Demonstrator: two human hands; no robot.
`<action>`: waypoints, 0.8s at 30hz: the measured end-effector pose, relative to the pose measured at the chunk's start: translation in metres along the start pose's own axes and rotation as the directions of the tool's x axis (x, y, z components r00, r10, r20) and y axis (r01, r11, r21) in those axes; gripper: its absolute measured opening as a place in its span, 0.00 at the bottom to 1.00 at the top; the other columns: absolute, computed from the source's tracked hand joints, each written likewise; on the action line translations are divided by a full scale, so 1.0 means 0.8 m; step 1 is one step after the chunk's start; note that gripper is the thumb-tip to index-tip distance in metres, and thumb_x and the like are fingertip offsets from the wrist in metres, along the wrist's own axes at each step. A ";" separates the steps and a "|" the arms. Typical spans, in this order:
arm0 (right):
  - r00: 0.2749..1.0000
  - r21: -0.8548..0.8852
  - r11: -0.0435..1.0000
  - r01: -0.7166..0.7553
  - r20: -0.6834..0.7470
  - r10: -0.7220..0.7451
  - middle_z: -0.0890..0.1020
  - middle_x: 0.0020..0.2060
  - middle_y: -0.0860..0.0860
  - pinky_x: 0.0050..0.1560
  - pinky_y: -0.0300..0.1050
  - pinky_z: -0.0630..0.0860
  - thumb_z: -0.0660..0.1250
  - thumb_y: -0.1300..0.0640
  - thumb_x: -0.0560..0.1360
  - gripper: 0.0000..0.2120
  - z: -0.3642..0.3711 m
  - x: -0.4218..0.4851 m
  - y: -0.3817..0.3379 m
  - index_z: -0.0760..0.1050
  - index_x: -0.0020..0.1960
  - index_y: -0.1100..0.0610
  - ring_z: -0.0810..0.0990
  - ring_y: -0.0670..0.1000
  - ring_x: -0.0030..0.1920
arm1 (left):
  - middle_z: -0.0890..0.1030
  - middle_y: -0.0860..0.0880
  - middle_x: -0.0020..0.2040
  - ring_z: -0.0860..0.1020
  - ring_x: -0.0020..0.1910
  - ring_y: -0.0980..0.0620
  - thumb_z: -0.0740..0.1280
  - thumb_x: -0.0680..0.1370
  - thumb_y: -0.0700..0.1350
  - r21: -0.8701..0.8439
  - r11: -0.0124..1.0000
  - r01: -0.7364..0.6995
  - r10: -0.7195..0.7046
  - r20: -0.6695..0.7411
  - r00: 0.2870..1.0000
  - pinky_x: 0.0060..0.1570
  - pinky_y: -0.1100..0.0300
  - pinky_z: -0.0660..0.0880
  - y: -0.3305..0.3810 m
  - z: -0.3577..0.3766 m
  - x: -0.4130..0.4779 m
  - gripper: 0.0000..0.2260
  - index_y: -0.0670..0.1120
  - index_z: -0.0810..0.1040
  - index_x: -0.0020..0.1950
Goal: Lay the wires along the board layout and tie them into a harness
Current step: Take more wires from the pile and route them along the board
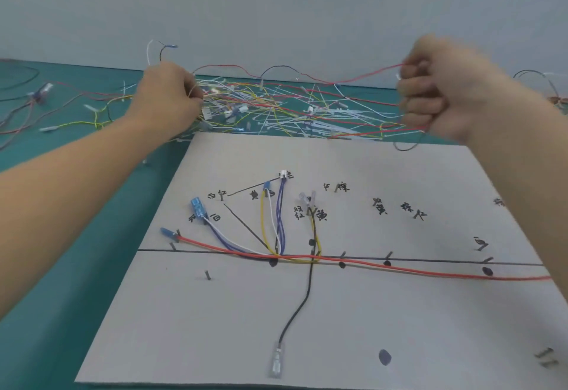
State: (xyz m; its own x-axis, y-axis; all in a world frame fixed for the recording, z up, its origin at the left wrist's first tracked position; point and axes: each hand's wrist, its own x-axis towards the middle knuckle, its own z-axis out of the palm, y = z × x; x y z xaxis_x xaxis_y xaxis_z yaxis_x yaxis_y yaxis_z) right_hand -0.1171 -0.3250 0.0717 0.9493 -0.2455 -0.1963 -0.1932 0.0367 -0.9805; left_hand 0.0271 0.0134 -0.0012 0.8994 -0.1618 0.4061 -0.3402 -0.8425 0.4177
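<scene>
The cardboard layout board [399,313] lies in front of me with nails, black lines and handwritten labels. A long red wire [399,269] runs along its main line, and yellow, white, purple and black wires [278,230] branch upward from it. A black wire [302,300] drops down to a clear terminal. Behind the board lies a tangled pile of loose wires [276,104]. My left hand [167,97] grips wires at the pile's left edge. My right hand [436,94] is raised in a fist round red wires [362,77] that stretch across to the pile.
White cable ties [307,124] are scattered through the pile on the green mat [46,236]. More wires with connectors [40,94] lie at the far left, and some at the far right edge. A grey wall stands close behind the table.
</scene>
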 end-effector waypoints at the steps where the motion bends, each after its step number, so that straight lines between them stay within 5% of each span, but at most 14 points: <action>1: 1.000 0.000 1.000 -0.012 -0.013 0.012 0.56 0.21 0.45 0.20 0.37 0.53 0.61 0.53 0.78 0.22 -0.014 -0.003 -0.001 0.60 0.28 0.49 0.52 0.46 0.19 | 0.81 0.43 0.37 0.80 0.42 0.41 0.71 0.74 0.37 0.016 1.000 0.012 -0.012 0.005 1.000 0.45 0.54 0.76 -0.005 0.000 0.000 0.04 0.42 0.86 0.44; 6: 0.966 0.083 0.993 0.087 -0.251 -0.064 0.62 0.22 0.45 0.27 0.37 0.62 0.64 0.58 0.80 0.17 -0.067 -0.001 0.003 0.63 0.35 0.49 0.62 0.44 0.21 | 0.84 0.37 0.44 0.82 0.47 0.37 0.70 0.75 0.36 0.048 0.992 0.115 -0.114 -0.023 0.993 0.51 0.47 0.80 -0.016 -0.002 -0.004 0.05 0.40 0.86 0.47; 9: 0.977 0.292 0.951 0.101 -0.212 -0.039 0.78 0.31 0.48 0.37 0.40 0.80 0.64 0.59 0.81 0.11 -0.068 0.000 0.013 0.70 0.40 0.54 0.83 0.46 0.32 | 0.84 0.38 0.46 0.81 0.49 0.36 0.71 0.76 0.40 0.073 0.987 0.140 -0.141 0.010 0.990 0.53 0.44 0.80 -0.009 -0.004 -0.006 0.03 0.43 0.85 0.47; 11: 0.990 0.447 0.890 0.086 -0.141 -0.025 0.82 0.34 0.50 0.45 0.47 0.85 0.64 0.57 0.82 0.10 -0.060 0.000 0.022 0.71 0.41 0.54 0.88 0.52 0.44 | 0.84 0.39 0.50 0.81 0.52 0.36 0.72 0.77 0.43 0.093 0.988 0.122 -0.125 0.030 0.992 0.54 0.43 0.79 0.003 -0.004 -0.008 0.05 0.45 0.84 0.51; 13: 0.991 0.485 0.870 0.084 -0.133 -0.022 0.80 0.31 0.49 0.43 0.49 0.85 0.65 0.55 0.82 0.12 -0.048 0.000 0.025 0.71 0.41 0.54 0.88 0.52 0.45 | 0.82 0.40 0.57 0.78 0.58 0.36 0.74 0.76 0.48 0.171 0.982 0.081 -0.082 0.002 0.997 0.57 0.43 0.76 0.018 -0.001 -0.009 0.13 0.46 0.82 0.59; 17: 0.982 0.451 0.888 0.091 -0.191 -0.003 0.75 0.26 0.49 0.36 0.44 0.83 0.67 0.54 0.82 0.12 -0.024 0.002 0.025 0.70 0.41 0.54 0.85 0.48 0.32 | 0.73 0.43 0.63 0.69 0.65 0.38 0.73 0.75 0.47 0.198 0.977 -0.085 0.100 -0.067 0.993 0.62 0.44 0.66 0.057 0.006 -0.019 0.18 0.53 0.78 0.64; 20: 0.976 0.405 0.911 0.077 -0.217 0.014 0.72 0.24 0.48 0.33 0.42 0.81 0.67 0.53 0.82 0.15 -0.014 0.005 0.024 0.67 0.38 0.53 0.78 0.47 0.25 | 0.76 0.49 0.60 0.70 0.63 0.43 0.72 0.75 0.46 0.122 0.969 -0.215 0.207 0.073 0.976 0.61 0.47 0.62 0.080 0.010 -0.023 0.14 0.58 0.81 0.60; 24: 0.969 0.311 0.946 0.093 -0.245 -0.015 0.66 0.22 0.46 0.24 0.36 0.68 0.68 0.54 0.80 0.14 -0.008 0.009 0.024 0.65 0.39 0.50 0.62 0.46 0.21 | 0.81 0.55 0.59 0.75 0.53 0.51 0.73 0.75 0.52 -0.004 0.983 -0.184 0.173 0.353 0.919 0.68 0.45 0.70 0.089 0.012 -0.022 0.13 0.58 0.83 0.60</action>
State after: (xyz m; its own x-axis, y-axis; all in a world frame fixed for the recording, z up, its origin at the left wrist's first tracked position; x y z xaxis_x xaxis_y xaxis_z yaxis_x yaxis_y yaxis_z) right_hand -0.1153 -0.3322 0.0511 0.8624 -0.4758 -0.1730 -0.0174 0.3136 -0.9494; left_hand -0.0106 -0.0491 0.0133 0.8649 -0.4762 0.1590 -0.5008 -0.7962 0.3394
